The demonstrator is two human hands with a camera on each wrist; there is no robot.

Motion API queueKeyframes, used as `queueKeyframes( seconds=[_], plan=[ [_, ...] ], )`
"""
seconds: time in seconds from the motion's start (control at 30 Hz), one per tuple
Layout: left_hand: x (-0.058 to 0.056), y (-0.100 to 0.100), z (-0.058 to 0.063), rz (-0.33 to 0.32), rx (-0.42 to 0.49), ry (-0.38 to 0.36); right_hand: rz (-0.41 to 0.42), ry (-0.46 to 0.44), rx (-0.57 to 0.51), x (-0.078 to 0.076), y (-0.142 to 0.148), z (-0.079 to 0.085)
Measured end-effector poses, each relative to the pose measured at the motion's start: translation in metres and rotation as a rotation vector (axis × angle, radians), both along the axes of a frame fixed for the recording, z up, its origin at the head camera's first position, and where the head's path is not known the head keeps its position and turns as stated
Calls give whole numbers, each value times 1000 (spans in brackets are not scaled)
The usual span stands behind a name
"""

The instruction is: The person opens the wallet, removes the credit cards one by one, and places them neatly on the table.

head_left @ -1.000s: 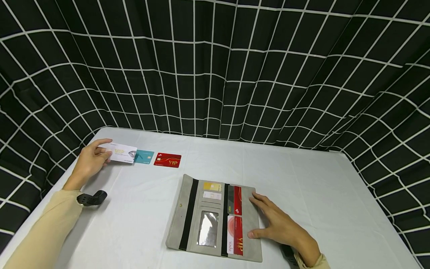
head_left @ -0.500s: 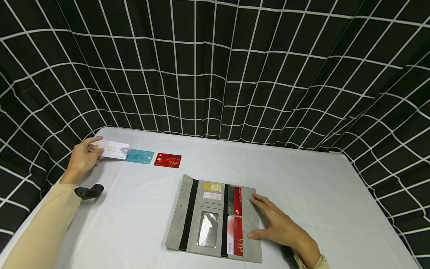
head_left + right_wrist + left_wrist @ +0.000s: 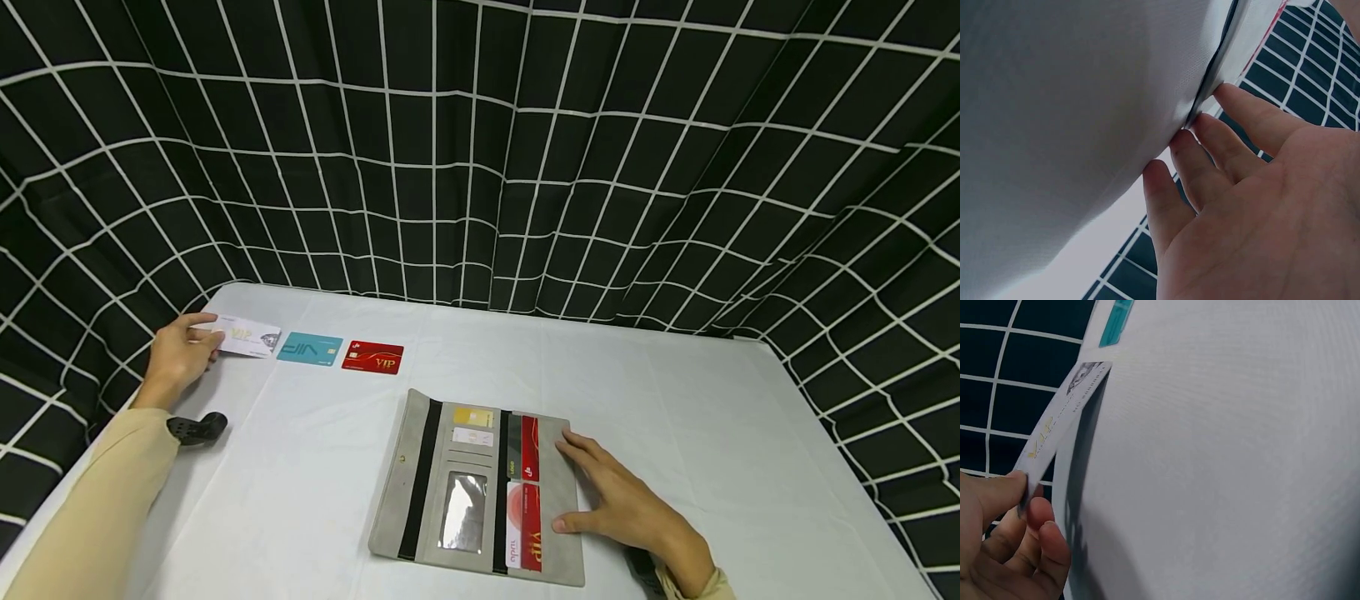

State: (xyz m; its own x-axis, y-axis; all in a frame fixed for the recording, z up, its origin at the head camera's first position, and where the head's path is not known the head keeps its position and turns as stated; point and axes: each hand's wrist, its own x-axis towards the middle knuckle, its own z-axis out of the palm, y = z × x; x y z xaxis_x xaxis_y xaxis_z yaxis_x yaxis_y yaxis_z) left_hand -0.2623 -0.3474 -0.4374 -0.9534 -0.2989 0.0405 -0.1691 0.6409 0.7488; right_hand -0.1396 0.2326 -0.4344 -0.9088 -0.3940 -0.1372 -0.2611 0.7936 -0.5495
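Between thumb and fingers, my left hand (image 3: 178, 357) pinches the near-left end of a white VIP card (image 3: 249, 337). In the left wrist view the white card (image 3: 1063, 415) slants, its far corner low at the cloth and the held end raised. Just right of it lie a teal card (image 3: 309, 348) and a red VIP card (image 3: 372, 357). My right hand (image 3: 626, 500) rests with spread, relaxed fingers at the right edge of an open grey wallet (image 3: 562, 533). Several cards sit in the wallet's slots. In the right wrist view, fingertips (image 3: 1182, 140) touch the cloth and the wallet's edge.
White cloth covers the table (image 3: 675, 400). A black curtain with white grid lines (image 3: 480, 167) stands behind it and along both sides. The wallet's flap (image 3: 396, 492) lies opened toward the left, and a clear window (image 3: 465, 510) sits in its middle panel.
My left hand has drawn the white card left, off the teal card it overlapped, and lowered it toward the cloth. The right hand and wallet have stayed put.
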Motion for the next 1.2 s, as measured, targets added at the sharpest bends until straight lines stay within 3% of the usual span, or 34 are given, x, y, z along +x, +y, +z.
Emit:
queueKeyframes(
  seconds=[0.13,0.4,0.77,1.2],
  plan=[
    [0,-1,-4,-4,-36,-32,2,5,0,0,1,-2],
    [0,-1,-5,-83,-105,-102,16,21,4,0,2,1],
    [0,4,-8,-53,-174,-47,9,17,-6,0,1,-1],
    [7,9,-8,-40,-169,-12,13,21,3,0,1,0]
  ],
)
